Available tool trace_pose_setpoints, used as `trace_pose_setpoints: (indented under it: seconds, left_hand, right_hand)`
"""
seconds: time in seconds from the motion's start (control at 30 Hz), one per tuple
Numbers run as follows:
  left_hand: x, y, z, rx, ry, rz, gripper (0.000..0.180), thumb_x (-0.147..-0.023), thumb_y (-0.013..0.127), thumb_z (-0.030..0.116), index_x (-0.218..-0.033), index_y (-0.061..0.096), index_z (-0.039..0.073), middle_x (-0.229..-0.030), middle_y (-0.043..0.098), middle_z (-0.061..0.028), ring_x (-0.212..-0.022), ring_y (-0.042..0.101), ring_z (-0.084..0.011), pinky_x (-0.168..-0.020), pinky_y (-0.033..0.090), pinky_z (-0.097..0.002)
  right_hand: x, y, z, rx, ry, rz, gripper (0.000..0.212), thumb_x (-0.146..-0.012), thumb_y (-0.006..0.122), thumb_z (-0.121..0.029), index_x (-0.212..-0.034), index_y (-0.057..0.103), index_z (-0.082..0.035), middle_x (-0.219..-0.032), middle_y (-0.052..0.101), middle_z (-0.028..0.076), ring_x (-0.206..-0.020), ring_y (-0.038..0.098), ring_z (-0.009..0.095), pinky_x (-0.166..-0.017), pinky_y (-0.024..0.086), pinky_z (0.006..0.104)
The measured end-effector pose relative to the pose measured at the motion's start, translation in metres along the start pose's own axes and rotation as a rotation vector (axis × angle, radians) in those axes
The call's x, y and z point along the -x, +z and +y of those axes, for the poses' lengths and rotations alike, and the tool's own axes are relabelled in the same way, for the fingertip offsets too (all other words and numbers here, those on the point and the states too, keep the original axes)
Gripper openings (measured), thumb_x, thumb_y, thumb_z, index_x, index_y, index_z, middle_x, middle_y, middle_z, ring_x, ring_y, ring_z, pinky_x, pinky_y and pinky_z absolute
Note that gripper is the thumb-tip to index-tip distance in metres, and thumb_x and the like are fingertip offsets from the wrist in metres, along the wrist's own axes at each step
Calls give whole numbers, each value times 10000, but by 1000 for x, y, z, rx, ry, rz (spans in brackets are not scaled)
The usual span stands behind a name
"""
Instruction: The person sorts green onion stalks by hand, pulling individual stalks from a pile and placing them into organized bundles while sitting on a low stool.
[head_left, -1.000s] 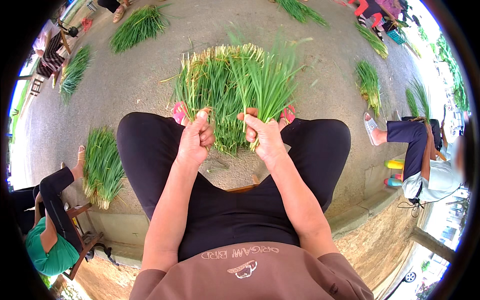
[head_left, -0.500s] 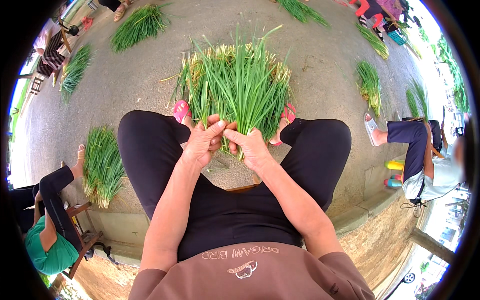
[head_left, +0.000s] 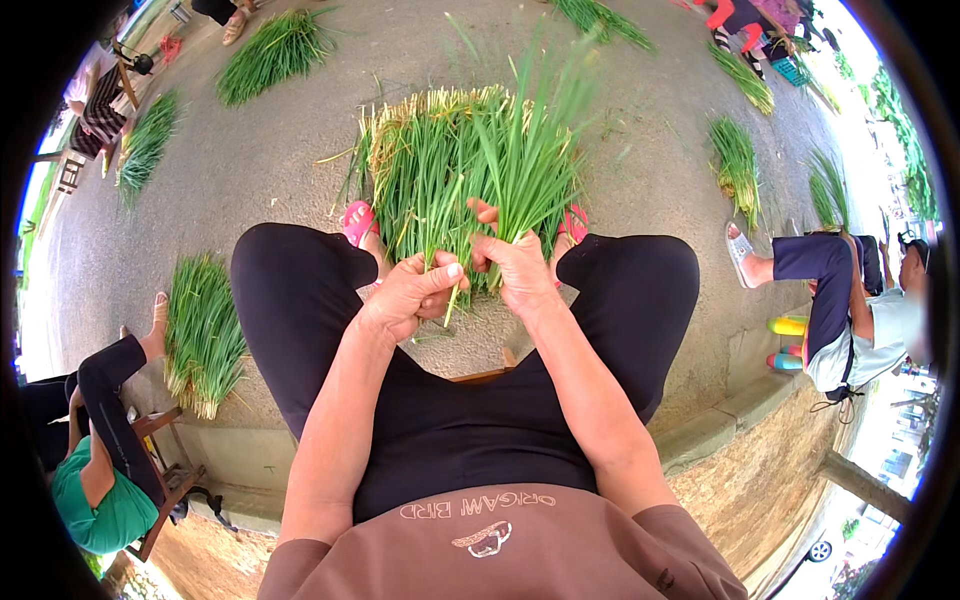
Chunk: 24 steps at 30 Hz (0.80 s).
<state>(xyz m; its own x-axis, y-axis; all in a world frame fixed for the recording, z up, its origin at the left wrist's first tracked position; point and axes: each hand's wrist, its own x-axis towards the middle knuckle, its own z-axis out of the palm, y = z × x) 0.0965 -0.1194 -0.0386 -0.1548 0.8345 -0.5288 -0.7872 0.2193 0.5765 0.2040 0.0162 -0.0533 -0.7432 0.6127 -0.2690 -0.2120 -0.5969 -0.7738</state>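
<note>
Between my knees a broad heap of garlic chives [head_left: 425,150] lies on the ground, pale cut ends away from me. My left hand [head_left: 408,298] is closed, thumb and fingers pinching a few thin stalks whose pale ends poke out below. My right hand [head_left: 520,272] grips a larger bunch of chives [head_left: 535,190] near its base, with the leaves fanning up and to the right, blurred at the tips. One finger of the right hand stands raised. The hands are slightly apart, both above the near edge of the heap.
Pink sandals [head_left: 360,222] on my feet flank the heap. More chive piles lie on the ground, one at the left [head_left: 205,335] and one at the right [head_left: 735,165]. Seated people are at both sides, one in a green top [head_left: 105,495]. A low kerb [head_left: 715,425] runs behind me.
My hands have moved apart; before, they met at the stalks. The right hand has shifted right and up with its bunch, which now tilts right. The left hand keeps a few stalks.
</note>
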Motion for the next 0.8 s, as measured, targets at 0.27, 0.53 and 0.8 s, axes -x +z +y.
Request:
trace_pose_setpoints:
  seconds: [0.27,0.53,0.8]
  left_hand:
    - [1,-16,-2,56,39,20,145,-870,663,210,-919,596,91,-737,611,8,-462,354,-15,-398,265,-165]
    - [1,-25,4,225,303,127,139,-929,574,195,-1025,565,96,-814,583,25,-525,382,-15,-413,293,-150]
    - [1,-26,5,240,340,199,96,-915,596,171,-989,580,111,-836,611,15,-546,409,-25,-419,305,-154]
  right_hand:
    - [4,2,-4,74,45,15,193,-809,667,-46,-969,560,-56,-827,655,80,-651,605,131,-581,504,277]
    - [-1,-15,-5,144,-52,249,191,-815,652,-23,-979,562,-58,-862,646,98,-661,603,141,-612,528,286]
    - [3,-16,-4,324,-14,372,142,-811,646,-59,-937,580,-52,-823,629,58,-654,622,140,-535,497,268]
